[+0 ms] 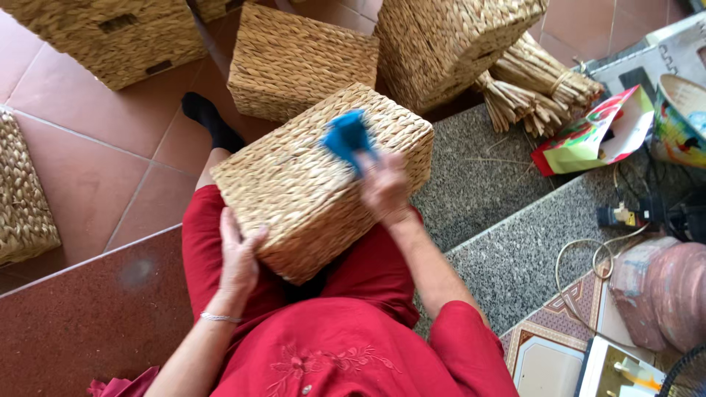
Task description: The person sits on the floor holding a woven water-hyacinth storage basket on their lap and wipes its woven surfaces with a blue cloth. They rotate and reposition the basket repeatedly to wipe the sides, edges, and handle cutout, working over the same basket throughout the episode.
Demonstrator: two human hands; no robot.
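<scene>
The woven basket lies bottom-up across the person's lap, on the red dress, and the work in hand looks like brushing or cleaning its upturned face. The left hand steadies the near corner — palm flat on the side wall, fingers spread open and pressing rather than closed round anything. The right hand sits on the top face nearer the far edge, its fingers curled shut on a blue brush that sticks out beyond the knuckles; the brush is blurred, so its exact shape cannot be told, though the blur suggests a stroke under way.

By my judgement the next move calls for the left palm to go on bracing the basket while the brush sweeps the weave, then for a turn of the basket to bring up a fresh side — the lap gives little room for that.

Just past the brush tip stand more baskets: one upright directly beyond, one tilted to the right of it, another far off to the left, and a low one at the left edge. A black-socked foot rests on the tiled floor beyond the left fingers. To the right of the right fingers lies a grey stone step, with bundles of dried stalks and a coloured paper bag beyond it, then cables and a pink pot. The close-standing baskets crowd the far side.
</scene>
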